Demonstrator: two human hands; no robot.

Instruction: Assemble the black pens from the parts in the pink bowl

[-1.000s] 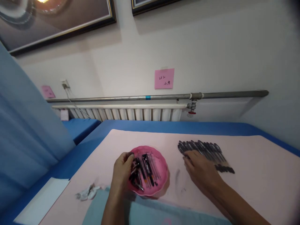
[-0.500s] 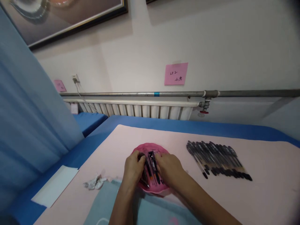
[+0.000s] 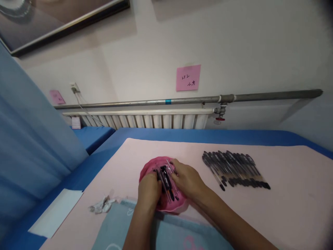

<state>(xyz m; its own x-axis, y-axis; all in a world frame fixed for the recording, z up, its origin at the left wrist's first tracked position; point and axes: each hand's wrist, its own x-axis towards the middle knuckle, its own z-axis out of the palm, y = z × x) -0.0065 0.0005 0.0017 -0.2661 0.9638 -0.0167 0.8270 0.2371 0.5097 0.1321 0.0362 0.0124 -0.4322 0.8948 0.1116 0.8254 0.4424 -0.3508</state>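
A round pink plastic bowl (image 3: 171, 207) stands before me, with pen parts in it: clear tubes and black pieces (image 3: 168, 184), a little orange among them. My left hand (image 3: 149, 189) reaches over the bowl's left side with its fingers curled in; what they hold is hidden. On the right, my right hand (image 3: 187, 177) is closed, thumb and fingers pinching a slim clear pen barrel (image 3: 169, 164) that slants up past the fingertips. Farther right, a row of black-capped clear pens (image 3: 234, 170) lies side by side.
A pink sheet (image 3: 286, 180) covers the blue bed (image 3: 208, 134). Crumpled clear plastic (image 3: 102, 205) and white paper (image 3: 56, 213) lie to the left. A blue-grey cloth (image 3: 182, 232) is under my forearms. A blue curtain (image 3: 39, 139) hangs at left; a radiator (image 3: 156, 121) lines the wall.
My view has shifted slightly. The left hand has turned and sunk deeper into the bowl. A clear barrel now sticks up by my right hand, and the bowl looks tilted.
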